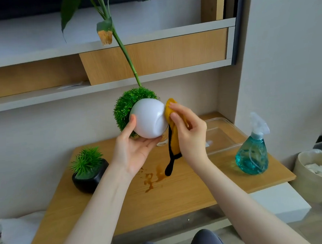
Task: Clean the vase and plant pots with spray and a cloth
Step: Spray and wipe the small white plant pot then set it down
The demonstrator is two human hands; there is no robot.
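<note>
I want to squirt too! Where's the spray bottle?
The spray bottle stands on the right end of the wooden table, beside the clear tray, right of the right hand.

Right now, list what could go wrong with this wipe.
The white pot is tipped sideways in the left hand; it may slip onto the table. The yellow cloth in the right hand dangles a black strap just above the brown spill, which could soil it.
</note>
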